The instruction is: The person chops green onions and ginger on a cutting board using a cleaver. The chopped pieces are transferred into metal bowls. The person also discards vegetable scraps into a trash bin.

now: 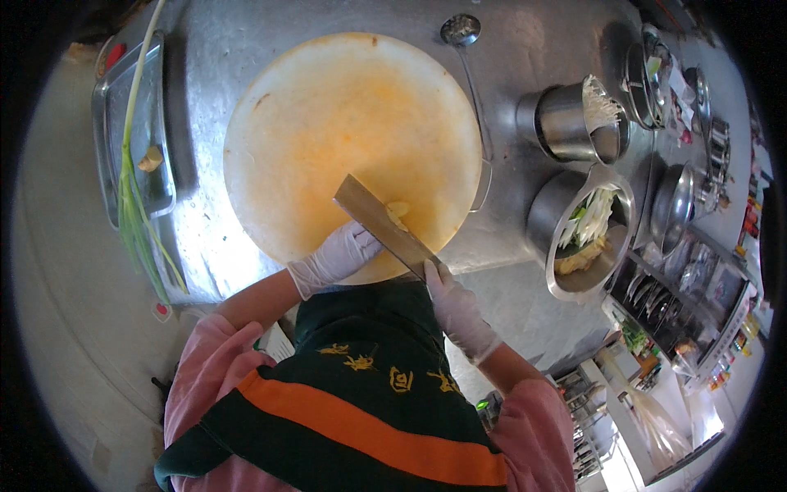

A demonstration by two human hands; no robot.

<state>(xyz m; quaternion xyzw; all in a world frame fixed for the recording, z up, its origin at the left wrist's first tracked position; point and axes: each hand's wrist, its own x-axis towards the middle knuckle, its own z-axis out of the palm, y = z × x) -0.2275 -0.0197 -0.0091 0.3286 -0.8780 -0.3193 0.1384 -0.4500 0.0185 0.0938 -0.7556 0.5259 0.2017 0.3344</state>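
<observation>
My right hand (458,310), in a thin white glove, grips the handle end of a broad cleaver (384,224). Its blade slants over the near part of a round, yellow-stained white cutting board (344,117). Pale yellow slices, seemingly ginger (399,211), lie on the board along the blade's right side. My left hand (344,252), gloved as well, rests on the board with fingers curled close to the blade's left side. Whatever may be under those fingers is hidden by the hand and the cleaver.
On the left, a metal tray (101,141) carries a ginger piece (150,159), with a long scallion (128,154) across it. A ladle (462,31) lies beyond the board. At right stand a steel pot (556,283) with cut scallion and a steel container (556,126) with white shreds.
</observation>
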